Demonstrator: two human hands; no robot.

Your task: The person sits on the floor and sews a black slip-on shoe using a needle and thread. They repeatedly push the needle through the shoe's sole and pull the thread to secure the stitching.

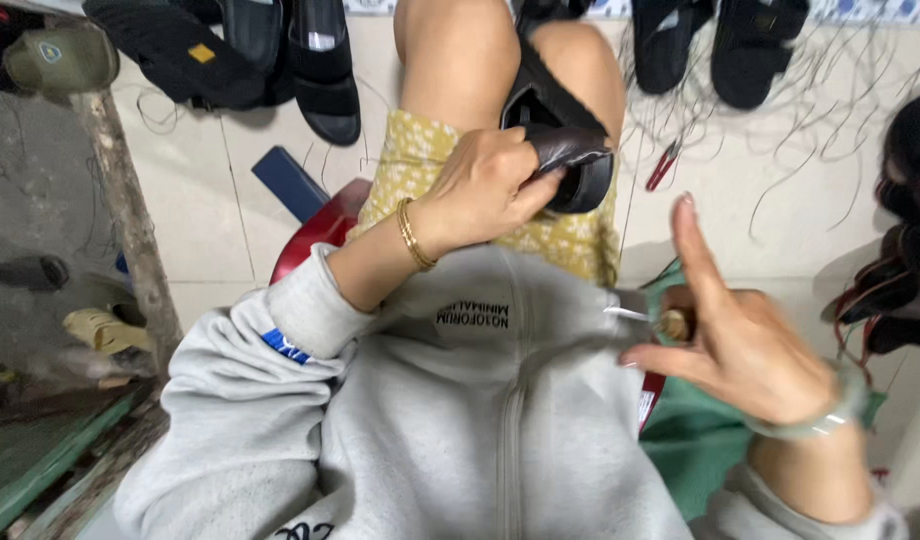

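The black leather sandal point(570, 150) is propped on the lap against the knee, its strap pinched shut in the left hand point(485, 190). A small wooden-handled awl point(652, 320) is gripped in the right hand point(740, 345), index finger stuck out. Probably best if the strap's kept taut and the point is lined up squarely. More black sandals point(280, 60) are scattered on the tiled floor point(200, 220).

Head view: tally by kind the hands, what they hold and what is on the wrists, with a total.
hands: 2, left hand and right hand
bangles: 2, gold bangle and pale green bangle
black sandal: 1, in the left hand
awl: 1, in the right hand
total: 6
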